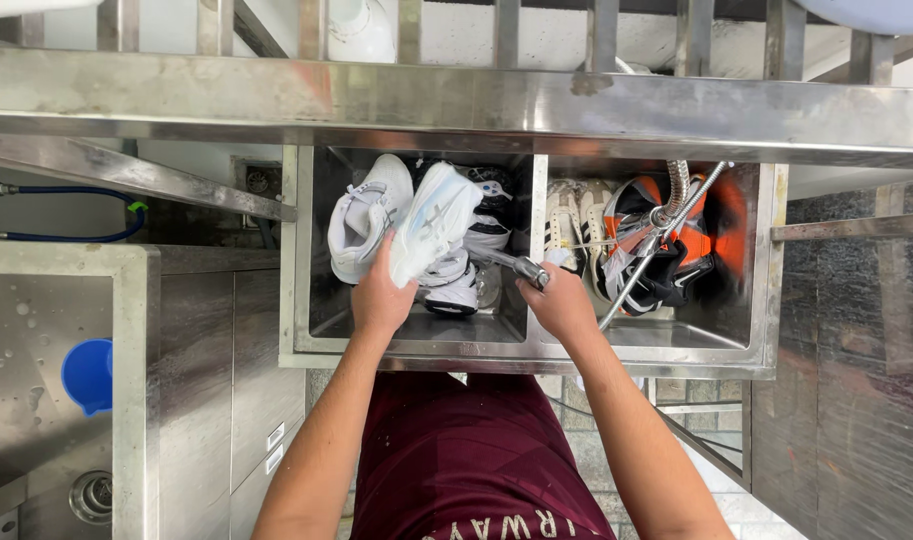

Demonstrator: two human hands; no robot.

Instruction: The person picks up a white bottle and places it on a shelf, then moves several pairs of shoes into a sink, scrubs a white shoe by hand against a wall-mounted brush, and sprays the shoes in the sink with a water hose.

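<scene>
While the left hand clasps a white sneaker at frame centre, toe pointing upward over the left basin, the right hand clenches a spray nozzle just right of it.

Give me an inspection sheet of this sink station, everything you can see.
Surface: double stainless steel sink, two compartments, metal shelf above.
Job's things: pale white sneaker held up over the left compartment; chrome spray nozzle aimed towards it.
Clutter: white sneakers in the left compartment; orange and black shoes in the right.
Hands: left hand grips the pale sneaker; right hand holds the nozzle.
Cables: flexible metal hose; blue hose at far left.
Surroundings: blue plastic scoop in a separate left basin.
</scene>
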